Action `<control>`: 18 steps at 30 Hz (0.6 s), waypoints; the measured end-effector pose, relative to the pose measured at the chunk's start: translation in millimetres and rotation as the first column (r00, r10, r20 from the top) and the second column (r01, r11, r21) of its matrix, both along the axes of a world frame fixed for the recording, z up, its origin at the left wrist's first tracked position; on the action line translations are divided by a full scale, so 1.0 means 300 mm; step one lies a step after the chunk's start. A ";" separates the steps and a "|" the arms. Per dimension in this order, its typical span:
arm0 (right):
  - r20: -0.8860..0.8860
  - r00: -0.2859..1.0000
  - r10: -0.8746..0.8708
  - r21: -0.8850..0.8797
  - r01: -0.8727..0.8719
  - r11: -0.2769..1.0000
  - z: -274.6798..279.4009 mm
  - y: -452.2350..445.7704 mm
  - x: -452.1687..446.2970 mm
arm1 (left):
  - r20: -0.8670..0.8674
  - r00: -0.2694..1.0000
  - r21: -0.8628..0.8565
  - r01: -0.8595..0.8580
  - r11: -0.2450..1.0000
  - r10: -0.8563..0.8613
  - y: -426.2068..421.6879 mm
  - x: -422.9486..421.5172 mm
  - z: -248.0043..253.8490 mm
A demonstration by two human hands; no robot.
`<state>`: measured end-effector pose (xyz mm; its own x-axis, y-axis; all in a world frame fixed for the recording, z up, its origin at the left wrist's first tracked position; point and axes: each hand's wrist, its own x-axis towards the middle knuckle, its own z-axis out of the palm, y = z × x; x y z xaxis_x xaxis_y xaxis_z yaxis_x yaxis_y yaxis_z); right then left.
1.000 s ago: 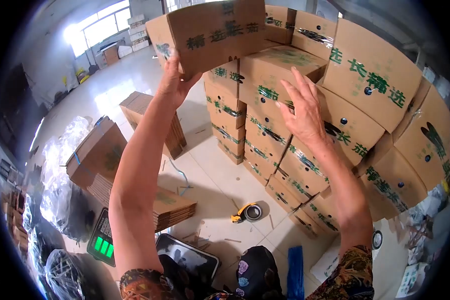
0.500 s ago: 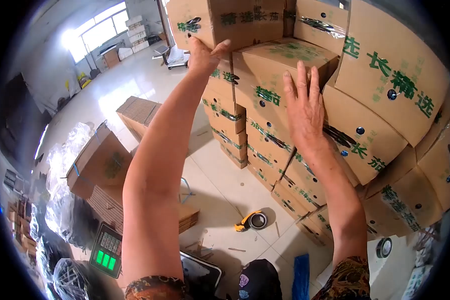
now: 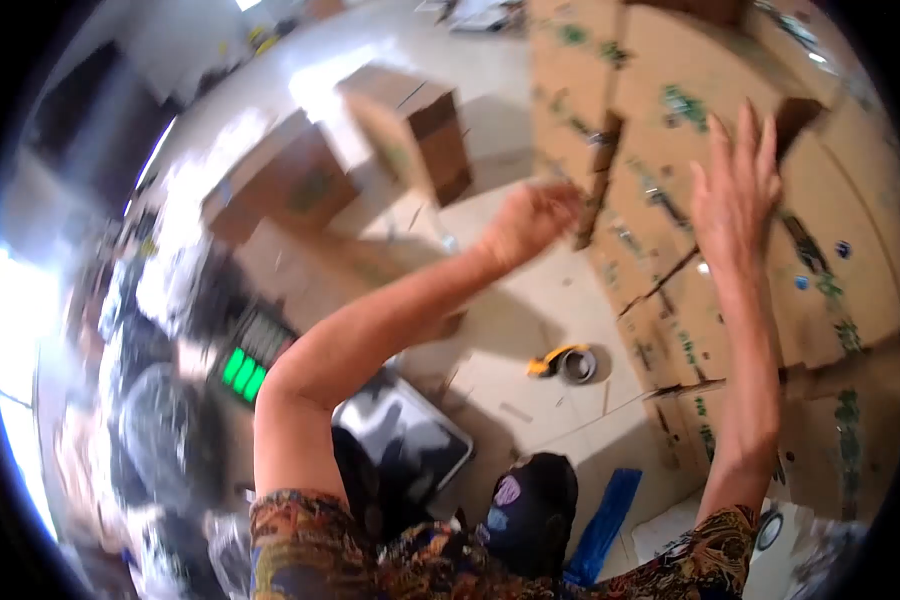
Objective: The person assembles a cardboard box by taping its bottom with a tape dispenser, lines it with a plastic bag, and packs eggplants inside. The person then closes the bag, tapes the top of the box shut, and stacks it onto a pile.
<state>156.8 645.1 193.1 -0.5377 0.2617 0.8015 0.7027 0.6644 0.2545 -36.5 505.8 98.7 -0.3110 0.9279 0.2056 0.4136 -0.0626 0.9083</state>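
Note:
My right hand [image 3: 735,190] is in front of the stacked cardboard boxes [image 3: 660,130], fingers stretched out and slightly spread, with nothing in it. It overlaps a box face printed in green; whether it touches cannot be told. My left hand [image 3: 535,225] hangs over the floor, just left of the stack. Its fingers look bent but are smeared by motion, and no object shows in it. Below it on the tiles lies a tape dispenser [image 3: 560,363] with a yellow handle and a dark roll.
Left of my arm is a scale display [image 3: 243,372] lit green, with its platform [image 3: 410,430] near my legs. Other cartons [image 3: 440,140] stand farther back. Plastic-wrapped bundles [image 3: 165,430] line the left side. A blue strip [image 3: 605,525] lies near my foot.
My left hand has come off the upper box and moved down and inward. My right hand stays in front of the stack with fingers extended. The view has tilted down and turned left.

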 end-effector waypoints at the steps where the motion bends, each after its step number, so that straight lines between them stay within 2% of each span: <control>1: -0.016 0.982 0.190 -0.145 -0.191 0.971 -0.082 -0.032 -0.022 | -0.069 0.997 -0.027 -0.019 0.999 0.017 -0.138 0.077 -0.058; 2: -0.062 0.932 0.356 -0.282 -0.359 0.890 -0.189 -0.052 -0.048 | -0.152 0.988 -0.022 -0.024 0.999 0.020 -0.251 0.129 -0.121; 3: -0.131 0.863 0.488 -0.398 -0.497 0.771 -0.288 -0.087 -0.079 | -0.139 0.990 -0.062 -0.028 0.998 0.019 -0.362 0.178 -0.145; 4: -0.315 0.749 0.583 -0.591 -0.635 0.497 -0.371 -0.170 -0.127 | -0.108 0.994 -0.124 0.020 0.992 -0.033 -0.457 0.198 -0.156; 5: -0.387 0.706 0.592 -0.744 -0.619 0.251 -0.445 -0.232 -0.171 | -0.161 0.987 -0.117 -0.022 0.993 0.003 -0.532 0.210 -0.182; 6: -0.371 0.681 0.631 -0.788 -0.591 0.174 -0.505 -0.301 -0.222 | -0.214 0.976 -0.108 -0.062 0.992 0.038 -0.604 0.216 -0.204; 7: -0.360 0.651 0.669 -0.826 -0.555 0.095 -0.550 -0.374 -0.279 | -0.345 0.934 -0.060 -0.117 0.991 0.090 -0.666 0.204 -0.223; 9: -0.378 0.679 0.630 -0.918 -0.360 -0.164 -0.603 -0.520 -0.387 | -0.541 0.817 -0.006 -0.238 0.971 0.197 -0.776 0.165 -0.238; 12: -0.436 0.720 0.540 -0.876 -0.202 -0.437 -0.688 -0.687 -0.562 | -0.725 0.622 0.029 -0.401 0.916 0.296 -0.912 0.070 -0.277; 16: -0.332 0.733 0.593 -0.939 -0.194 -0.285 -0.810 -0.842 -0.738 | -0.820 0.475 0.030 -0.521 0.853 0.319 -1.030 -0.027 -0.369; 18: -0.237 0.730 0.641 -0.971 -0.166 -0.170 -0.807 -0.878 -0.772 | -0.818 0.475 0.024 -0.536 0.844 0.325 -1.052 -0.073 -0.420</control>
<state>-74.7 381.7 -49.1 -0.9674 0.2102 -0.1413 0.2340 0.5283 -0.8162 -58.3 190.3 -27.2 -0.5018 0.7694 0.3952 0.8638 0.4695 0.1827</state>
